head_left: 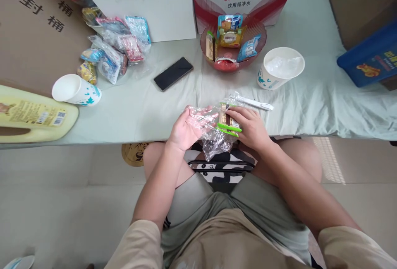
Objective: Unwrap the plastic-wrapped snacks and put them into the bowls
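Observation:
My left hand (192, 126), palm turned up, holds one side of a crinkled clear plastic bag (213, 147) that stretches over its fingers. The bag hangs down past the table's front edge. In my right hand (250, 126) are snack packets (223, 116) with bright green crimped ends, at least two lying together against the plastic. My right fingers press on their top side. A white utility knife (252, 102) lies just beyond my right hand. Farther back stands a pinkish glass bowl (203, 56) with several wrapped snacks.
A black phone (173, 73) lies left of the bowl. One paper cup (281, 74) with plastic inside stands at right; another paper cup (88, 93) lies tipped at left. Several bagged snacks (116, 49) pile before cardboard boxes. A yellowish jug (66, 116) and blue container (356, 64) flank the table.

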Tool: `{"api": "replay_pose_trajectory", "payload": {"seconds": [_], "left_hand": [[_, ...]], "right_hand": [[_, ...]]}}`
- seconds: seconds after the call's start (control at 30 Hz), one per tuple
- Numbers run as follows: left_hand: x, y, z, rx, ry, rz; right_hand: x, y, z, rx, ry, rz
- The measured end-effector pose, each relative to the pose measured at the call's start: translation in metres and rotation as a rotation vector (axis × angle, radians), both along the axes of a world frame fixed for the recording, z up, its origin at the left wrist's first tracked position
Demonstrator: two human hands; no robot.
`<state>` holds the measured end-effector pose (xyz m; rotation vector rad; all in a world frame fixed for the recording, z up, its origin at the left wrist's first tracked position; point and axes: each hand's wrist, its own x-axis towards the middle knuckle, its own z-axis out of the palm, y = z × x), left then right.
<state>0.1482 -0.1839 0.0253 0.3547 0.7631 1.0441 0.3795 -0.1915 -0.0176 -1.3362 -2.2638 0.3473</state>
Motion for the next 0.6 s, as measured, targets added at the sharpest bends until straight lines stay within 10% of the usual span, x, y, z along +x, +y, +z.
{"api": "replay_pose_trajectory", "payload": {"seconds": [0.27,0.6], "left_hand": [[-0.011,0.007,0.0,-0.049,0.033,0.135],[-0.027,0.011,-0.008,-0.091,0.09,0.27]], "right_hand": [[0.013,0.001,-0.002,-0.109,0.332,0.082],[0.037,0.026,0.029,0.105,0.853,-0.404]]}}
